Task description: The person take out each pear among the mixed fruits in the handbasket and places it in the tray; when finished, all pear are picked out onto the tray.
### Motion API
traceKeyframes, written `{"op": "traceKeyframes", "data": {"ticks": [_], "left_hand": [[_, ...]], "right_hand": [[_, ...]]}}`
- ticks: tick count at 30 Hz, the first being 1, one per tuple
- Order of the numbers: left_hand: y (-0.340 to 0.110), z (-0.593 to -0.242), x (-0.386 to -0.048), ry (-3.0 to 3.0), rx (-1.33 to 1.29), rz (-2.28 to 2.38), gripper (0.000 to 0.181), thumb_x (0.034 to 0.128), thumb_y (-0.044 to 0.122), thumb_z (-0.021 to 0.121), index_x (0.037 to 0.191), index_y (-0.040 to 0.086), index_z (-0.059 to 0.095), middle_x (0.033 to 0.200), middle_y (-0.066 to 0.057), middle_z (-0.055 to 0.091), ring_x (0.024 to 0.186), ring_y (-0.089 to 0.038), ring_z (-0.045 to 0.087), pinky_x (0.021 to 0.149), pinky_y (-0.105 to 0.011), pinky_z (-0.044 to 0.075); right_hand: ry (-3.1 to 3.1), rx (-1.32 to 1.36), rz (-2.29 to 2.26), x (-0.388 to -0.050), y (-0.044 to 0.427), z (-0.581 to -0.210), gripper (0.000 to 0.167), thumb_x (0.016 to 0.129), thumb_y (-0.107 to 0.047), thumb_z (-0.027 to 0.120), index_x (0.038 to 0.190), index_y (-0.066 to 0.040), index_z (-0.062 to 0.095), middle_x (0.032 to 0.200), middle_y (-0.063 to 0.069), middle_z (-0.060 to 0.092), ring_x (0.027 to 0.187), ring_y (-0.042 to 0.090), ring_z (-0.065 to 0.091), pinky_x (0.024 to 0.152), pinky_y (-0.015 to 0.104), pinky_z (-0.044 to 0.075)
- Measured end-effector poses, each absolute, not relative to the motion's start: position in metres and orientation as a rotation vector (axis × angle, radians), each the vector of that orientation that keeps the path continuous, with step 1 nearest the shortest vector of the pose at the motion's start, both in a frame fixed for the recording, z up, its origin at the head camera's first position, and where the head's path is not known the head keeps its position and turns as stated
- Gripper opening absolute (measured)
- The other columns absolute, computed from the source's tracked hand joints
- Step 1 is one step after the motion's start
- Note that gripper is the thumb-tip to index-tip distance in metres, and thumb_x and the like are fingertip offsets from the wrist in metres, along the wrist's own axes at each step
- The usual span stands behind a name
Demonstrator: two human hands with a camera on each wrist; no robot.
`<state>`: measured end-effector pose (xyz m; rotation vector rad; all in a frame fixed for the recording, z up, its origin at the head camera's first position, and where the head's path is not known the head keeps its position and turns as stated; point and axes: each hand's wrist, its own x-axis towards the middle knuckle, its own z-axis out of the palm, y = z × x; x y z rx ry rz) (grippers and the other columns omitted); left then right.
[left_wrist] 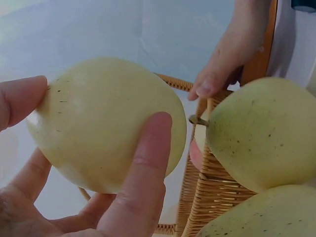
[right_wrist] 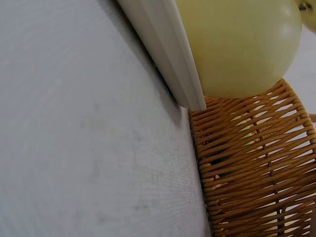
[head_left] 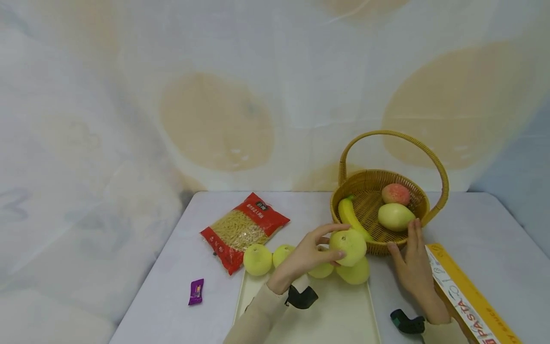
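My left hand [head_left: 310,253] grips a pale yellow pear [head_left: 349,247], thumb on one side and fingers on the other, above the far right corner of a cream tray [head_left: 339,310]. In the left wrist view the held pear [left_wrist: 111,126] hangs in front of the basket. My right hand [head_left: 413,267] touches the near right rim of a wicker basket [head_left: 378,247], its fingers straight. Inside the basket lie a banana [head_left: 351,215], a peach [head_left: 396,194] and a yellow-green fruit [head_left: 396,217]. Several pears sit along the tray's far edge, among them one pear [head_left: 258,260].
A red bag of pasta [head_left: 240,229] lies behind the tray on the left. A small purple packet [head_left: 196,291] is left of the tray. A long yellow and white pasta box [head_left: 468,296] lies beside my right forearm. The basket's tall handle [head_left: 395,134] arches above it.
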<state>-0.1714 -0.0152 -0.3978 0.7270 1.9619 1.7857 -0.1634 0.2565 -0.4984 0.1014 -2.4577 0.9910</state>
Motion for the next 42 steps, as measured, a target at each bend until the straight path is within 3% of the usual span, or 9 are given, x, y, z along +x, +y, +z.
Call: {"op": "traceKeyframes", "data": {"ticks": [4, 6, 9, 12, 13, 16, 20, 32, 42], "left_hand": [[-0.018, -0.398, -0.160, 2.023, 0.777, 1.702, 0.051, 0.0891, 0.010, 0.069, 0.136, 0.025, 0.055, 0.145, 0.006, 0.045, 0.117, -0.016, 0.048, 0.093, -0.035, 0.052], [-0.018, -0.401, -0.153, 2.009, 0.817, 1.652, 0.051, 0.0899, 0.010, 0.068, 0.137, 0.023, 0.055, 0.146, 0.004, 0.045, 0.116, -0.017, 0.051, 0.092, -0.032, 0.052], [-0.016, -0.412, -0.143, 1.942, 0.856, 1.628, 0.052, 0.0895, 0.006, 0.067, 0.138, 0.019, 0.054, 0.146, -0.002, 0.044, 0.096, -0.013, 0.064, 0.082, -0.035, 0.058], [-0.015, -0.424, -0.134, 1.918, 0.841, 1.606, 0.053, 0.0887, 0.003, 0.068, 0.138, 0.019, 0.054, 0.140, -0.002, 0.046, 0.072, -0.008, 0.066, 0.068, -0.036, 0.060], [-0.015, -0.428, -0.132, 1.928, 0.842, 1.591, 0.053, 0.0885, 0.004, 0.068, 0.137, 0.019, 0.055, 0.138, -0.001, 0.047, 0.073, -0.003, 0.063, 0.067, -0.033, 0.060], [-0.013, -0.440, -0.127, 2.044, 0.897, 1.500, 0.050, 0.0880, 0.012, 0.071, 0.135, 0.021, 0.057, 0.135, 0.005, 0.053, 0.094, 0.003, 0.057, 0.081, -0.022, 0.054], [-0.009, -0.455, -0.124, 2.153, 0.949, 1.406, 0.049, 0.0870, 0.018, 0.072, 0.133, 0.023, 0.059, 0.136, 0.009, 0.057, 0.114, 0.004, 0.042, 0.094, -0.019, 0.039], [0.003, -0.463, -0.117, 2.129, 0.635, 1.504, 0.048, 0.0858, 0.017, 0.074, 0.130, 0.029, 0.060, 0.120, 0.003, 0.040, 0.104, -0.003, 0.037, 0.084, -0.020, 0.038], [-0.001, -0.443, -0.120, 2.315, 0.745, 1.311, 0.045, 0.0896, 0.023, 0.070, 0.132, 0.032, 0.058, 0.123, -0.001, 0.043, 0.106, -0.007, 0.043, 0.082, -0.019, 0.041]], "right_hand": [[-2.462, 0.100, 0.985, -0.163, 0.257, -0.498, 0.074, 0.103, -0.032, 0.045, 0.154, 0.001, 0.003, 0.161, 0.024, -0.001, 0.148, 0.045, 0.005, 0.118, 0.060, 0.008], [-2.464, 0.102, 0.984, -0.163, 0.258, -0.497, 0.074, 0.103, -0.032, 0.045, 0.154, 0.001, 0.002, 0.161, 0.024, -0.002, 0.148, 0.044, 0.004, 0.118, 0.060, 0.008], [-2.463, 0.106, 0.988, -0.163, 0.258, -0.497, 0.074, 0.103, -0.032, 0.045, 0.154, 0.001, 0.002, 0.161, 0.024, -0.002, 0.148, 0.044, 0.003, 0.117, 0.061, 0.008], [-2.461, 0.106, 0.992, -0.162, 0.257, -0.498, 0.074, 0.103, -0.032, 0.045, 0.155, 0.000, 0.003, 0.161, 0.024, -0.001, 0.148, 0.044, 0.003, 0.117, 0.061, 0.008], [-2.462, 0.105, 0.992, -0.162, 0.257, -0.498, 0.074, 0.103, -0.032, 0.045, 0.155, 0.000, 0.003, 0.162, 0.024, -0.001, 0.148, 0.043, 0.004, 0.117, 0.061, 0.009], [-2.464, 0.099, 0.992, -0.162, 0.257, -0.498, 0.074, 0.103, -0.033, 0.045, 0.155, -0.001, 0.003, 0.162, 0.023, -0.001, 0.149, 0.043, 0.004, 0.117, 0.061, 0.009], [-2.464, 0.095, 0.995, -0.162, 0.257, -0.498, 0.074, 0.103, -0.034, 0.045, 0.155, -0.001, 0.003, 0.162, 0.022, -0.001, 0.149, 0.043, 0.004, 0.117, 0.061, 0.009], [-2.456, 0.104, 0.987, -0.163, 0.259, -0.496, 0.073, 0.103, -0.033, 0.044, 0.155, 0.000, 0.005, 0.162, 0.023, 0.000, 0.148, 0.044, 0.005, 0.116, 0.062, 0.010], [-2.460, 0.093, 1.005, -0.163, 0.258, -0.498, 0.074, 0.103, -0.033, 0.046, 0.155, -0.001, 0.005, 0.162, 0.023, 0.000, 0.147, 0.045, 0.006, 0.115, 0.064, 0.011]]}}
